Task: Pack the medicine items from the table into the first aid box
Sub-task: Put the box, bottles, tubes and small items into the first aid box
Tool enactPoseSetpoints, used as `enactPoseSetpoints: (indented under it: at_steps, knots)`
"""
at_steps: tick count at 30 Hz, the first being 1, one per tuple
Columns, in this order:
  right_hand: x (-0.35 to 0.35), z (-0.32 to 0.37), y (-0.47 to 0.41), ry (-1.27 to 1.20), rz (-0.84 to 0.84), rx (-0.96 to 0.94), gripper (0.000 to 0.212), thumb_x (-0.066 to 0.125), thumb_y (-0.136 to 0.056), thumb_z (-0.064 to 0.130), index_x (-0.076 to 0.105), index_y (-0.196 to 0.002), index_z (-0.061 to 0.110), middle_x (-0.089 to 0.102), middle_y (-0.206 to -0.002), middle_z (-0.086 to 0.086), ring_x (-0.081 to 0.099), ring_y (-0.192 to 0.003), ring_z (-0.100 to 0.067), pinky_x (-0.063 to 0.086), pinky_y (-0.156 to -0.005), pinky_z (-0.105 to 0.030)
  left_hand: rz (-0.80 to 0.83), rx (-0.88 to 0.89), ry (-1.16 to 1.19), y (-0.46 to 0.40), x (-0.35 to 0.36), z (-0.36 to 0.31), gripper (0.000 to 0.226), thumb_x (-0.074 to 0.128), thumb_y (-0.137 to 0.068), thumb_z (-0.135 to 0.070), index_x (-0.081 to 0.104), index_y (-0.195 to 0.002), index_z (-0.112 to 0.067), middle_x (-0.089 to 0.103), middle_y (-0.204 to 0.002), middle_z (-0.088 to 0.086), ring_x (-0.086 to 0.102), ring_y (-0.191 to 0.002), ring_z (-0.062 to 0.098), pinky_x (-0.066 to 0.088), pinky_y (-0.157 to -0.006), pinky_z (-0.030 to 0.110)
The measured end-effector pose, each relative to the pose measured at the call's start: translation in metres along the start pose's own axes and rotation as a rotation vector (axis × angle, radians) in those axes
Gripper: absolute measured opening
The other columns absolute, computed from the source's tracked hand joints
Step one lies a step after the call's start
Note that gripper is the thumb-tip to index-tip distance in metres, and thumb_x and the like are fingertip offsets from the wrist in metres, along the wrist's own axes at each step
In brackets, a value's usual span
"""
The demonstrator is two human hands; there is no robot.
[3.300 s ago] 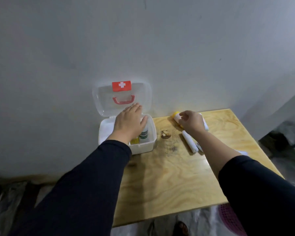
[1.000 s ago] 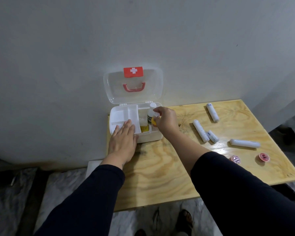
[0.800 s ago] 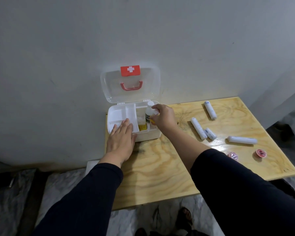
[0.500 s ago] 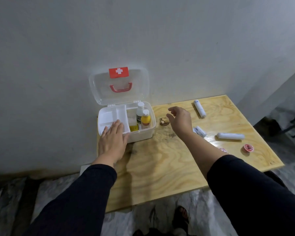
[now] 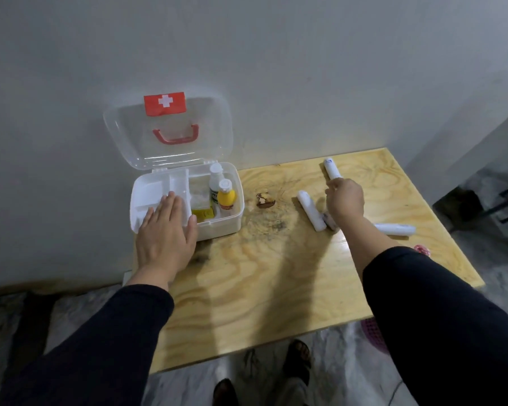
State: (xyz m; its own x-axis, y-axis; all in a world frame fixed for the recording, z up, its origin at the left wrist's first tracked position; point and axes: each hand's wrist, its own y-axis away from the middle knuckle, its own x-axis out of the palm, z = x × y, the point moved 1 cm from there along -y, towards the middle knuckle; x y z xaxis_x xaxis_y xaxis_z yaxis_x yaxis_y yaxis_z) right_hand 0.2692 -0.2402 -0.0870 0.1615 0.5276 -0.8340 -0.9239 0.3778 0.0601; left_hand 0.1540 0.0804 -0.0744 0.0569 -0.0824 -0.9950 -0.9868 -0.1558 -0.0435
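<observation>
The white first aid box [image 5: 237, 183] stands open at the table's back left, its clear lid [image 5: 170, 133] leaning on the wall. Inside stand a yellow bottle [image 5: 226, 196] and a white bottle [image 5: 216, 178], with a small yellow pack [image 5: 203, 213] in front of them. My left hand [image 5: 166, 232] lies flat on the box's front left corner. My right hand [image 5: 345, 200] hovers over the white tubes, fingertips at the near end of the far tube [image 5: 331, 169]. A second tube [image 5: 311, 210] lies just left of the hand, a short one [image 5: 329, 222] is partly hidden beneath my wrist, and a third long tube [image 5: 396, 229] lies right of my forearm.
The wooden table [image 5: 261, 282] stands against a grey wall. A small brown object [image 5: 265, 199] lies between box and tubes. A small pink round item [image 5: 422, 249] sits near the right edge. Below the table are a pink basket [image 5: 373, 335] and sandalled feet [image 5: 298, 358].
My right hand set the yellow bottle in the box, let go, and moved right to the tubes. My left hand stayed on the box. The camera view shifted.
</observation>
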Motion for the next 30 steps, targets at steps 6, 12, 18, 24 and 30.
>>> enactPoseSetpoints:
  at_steps: [6, 12, 18, 24, 30]
  knots:
    - [0.010, -0.005, -0.044, -0.002, -0.027, -0.004, 0.034, 0.052, -0.092, 0.009, 0.059, -0.125, 0.014, 0.056, -0.125, -0.011, 0.056, -0.113, -0.031, 0.046, -0.087, -0.034, -0.062, -0.033, -0.029, 0.001, 0.008, -0.004, 0.070, 0.014, -0.092, -0.041, 0.042, -0.144, -0.005, 0.038, -0.153, 0.010, 0.035, -0.142, 0.023, 0.024, -0.116, 0.040]
    - [0.020, -0.008, -0.061, -0.024, -0.027, -0.002, 0.039, 0.048, -0.091, 0.005, 0.059, -0.125, 0.019, 0.061, -0.121, -0.011, 0.058, -0.109, -0.032, 0.042, -0.079, -0.029, -0.094, -0.031, -0.031, -0.002, 0.012, -0.003, 0.067, 0.017, -0.093, -0.039, 0.046, -0.141, -0.003, 0.042, -0.150, 0.013, 0.040, -0.139, 0.025, 0.029, -0.114, 0.041]
    - [0.016, -0.001, -0.047, -0.034, 0.013, 0.001, 0.049, 0.043, -0.089, -0.004, 0.057, -0.129, 0.021, 0.060, -0.121, -0.013, 0.060, -0.104, -0.033, 0.042, -0.075, -0.030, -0.063, -0.039, -0.034, -0.001, 0.011, -0.004, 0.067, 0.015, -0.093, -0.039, 0.045, -0.142, -0.004, 0.041, -0.151, 0.013, 0.038, -0.140, 0.025, 0.029, -0.114, 0.043]
    - [0.011, 0.023, 0.006, -0.115, 0.013, -0.125, 0.049, 0.049, -0.086, 0.000, 0.053, -0.131, 0.020, 0.062, -0.120, -0.009, 0.058, -0.108, -0.029, 0.041, -0.075, -0.029, -0.024, -0.045, -0.046, -0.001, 0.008, -0.004, 0.072, 0.010, -0.092, -0.042, 0.040, -0.145, -0.005, 0.034, -0.155, 0.010, 0.032, -0.144, 0.022, 0.022, -0.117, 0.039]
    - [0.031, 0.019, 0.065, -0.027, 0.089, -0.199, 0.051, 0.049, -0.084, -0.001, 0.053, -0.132, 0.016, 0.055, -0.127, -0.010, 0.051, -0.117, -0.029, 0.041, -0.091, -0.034, -0.002, -0.034, -0.028, 0.000, 0.005, -0.004, 0.073, 0.008, -0.091, -0.044, 0.034, -0.148, -0.006, 0.027, -0.158, 0.009, 0.026, -0.146, 0.020, 0.015, -0.119, 0.036]
